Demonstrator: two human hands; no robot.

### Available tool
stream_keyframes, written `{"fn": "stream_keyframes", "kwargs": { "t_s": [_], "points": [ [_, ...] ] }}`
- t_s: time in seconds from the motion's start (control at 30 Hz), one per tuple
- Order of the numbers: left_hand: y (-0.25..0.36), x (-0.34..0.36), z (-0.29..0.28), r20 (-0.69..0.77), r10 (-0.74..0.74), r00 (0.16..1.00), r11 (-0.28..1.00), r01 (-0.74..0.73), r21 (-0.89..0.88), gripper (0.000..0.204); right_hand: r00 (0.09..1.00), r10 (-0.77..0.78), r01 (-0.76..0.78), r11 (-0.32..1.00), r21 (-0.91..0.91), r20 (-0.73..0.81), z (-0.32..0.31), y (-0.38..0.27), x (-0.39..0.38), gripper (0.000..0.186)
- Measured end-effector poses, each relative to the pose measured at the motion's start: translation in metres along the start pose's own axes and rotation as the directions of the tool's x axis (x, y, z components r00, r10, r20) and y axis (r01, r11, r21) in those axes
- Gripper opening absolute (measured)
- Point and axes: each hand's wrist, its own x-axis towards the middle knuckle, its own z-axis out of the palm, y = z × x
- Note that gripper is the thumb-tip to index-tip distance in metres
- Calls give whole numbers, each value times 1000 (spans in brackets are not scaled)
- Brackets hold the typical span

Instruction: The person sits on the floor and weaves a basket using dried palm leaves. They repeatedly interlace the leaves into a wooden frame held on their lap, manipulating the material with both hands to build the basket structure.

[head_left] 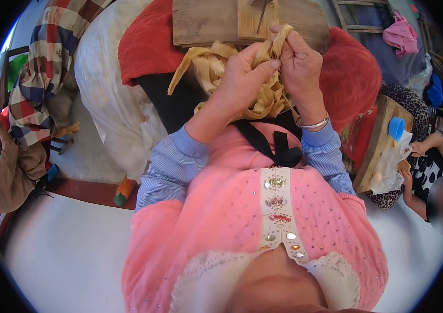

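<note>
Pale yellow, papery strips that look like dried husk (213, 68) lie in a loose, twisted heap over my lap. My left hand (242, 75) is closed, its thumb pressing a strand of them from the left. On the other side my right hand (300, 62), with a metal bangle at the wrist, pinches a folded strip (282, 39) that loops up above the fingers. Both hands almost meet just below a wooden board (206, 23). A nail (261, 21) stands on a smaller block on that board. Some fingertips are hidden behind the strips.
Red cloth (148, 47) covers both my knees. A white plastic sheet (109, 78) hangs at the left, with a checked cloth (49, 47) beyond. At the right, another person's hands (414, 156) are beside a wooden table (372, 141) holding a blue cup (396, 128).
</note>
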Motion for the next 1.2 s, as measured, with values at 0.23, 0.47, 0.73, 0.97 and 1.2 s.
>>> {"fn": "stream_keyframes", "kwargs": {
  "t_s": [0.23, 0.47, 0.73, 0.97, 1.2],
  "points": [
    [12, 10, -30, 170, -382, 908, 892, 411, -188, 31, 922, 208, -325, 872, 365, 325, -5, -9, -4, 17],
    [17, 0, -9, 123, -218, 968, 966, 232, -110, 21, 979, 188, -205, 934, 294, 83, 5, -2, -6, 19],
    [-23, 13, -16, 18, 110, 994, 935, -110, 338, 19, 1000, -20, 20, 998, -58, -4, 3, 5, -4, 14],
    [-29, -1, -21, 283, 590, 756, 145, -444, 884, 24, 843, 398, -517, 785, 341, 362, -1, 13, -34, 26],
    [-42, -7, -22, 256, 680, 687, 280, -566, 776, 31, 557, 420, -799, 37, 600, 717, -7, 17, -52, 25]
  ]
}}
